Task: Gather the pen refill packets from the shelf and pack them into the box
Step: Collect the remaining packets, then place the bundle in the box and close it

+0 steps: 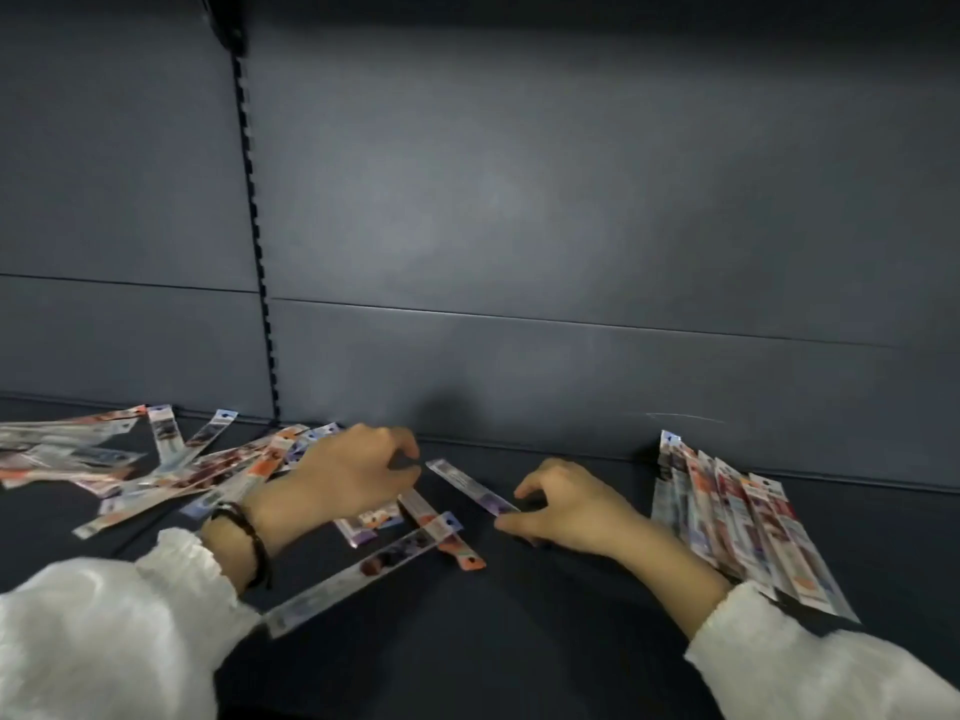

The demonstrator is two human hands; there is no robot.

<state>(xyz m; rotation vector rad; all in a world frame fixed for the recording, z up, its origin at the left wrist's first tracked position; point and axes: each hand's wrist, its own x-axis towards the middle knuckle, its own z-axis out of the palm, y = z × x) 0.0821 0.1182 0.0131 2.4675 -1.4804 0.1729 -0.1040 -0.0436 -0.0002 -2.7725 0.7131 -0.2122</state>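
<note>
Several pen refill packets lie on the dark shelf. A loose heap spreads across the left. A tidy overlapping row rests at the right, partly under my right sleeve. My right hand pinches the near end of a purple packet between thumb and fingers. My left hand hovers palm-down over more packets, its bent fingertips near that packet's far end. A long clear packet and an orange-tipped one lie between my wrists. No box is in view.
The grey back panel rises right behind the packets, with a slotted upright at left. An upper shelf edge darkens the top. A black band circles my left wrist.
</note>
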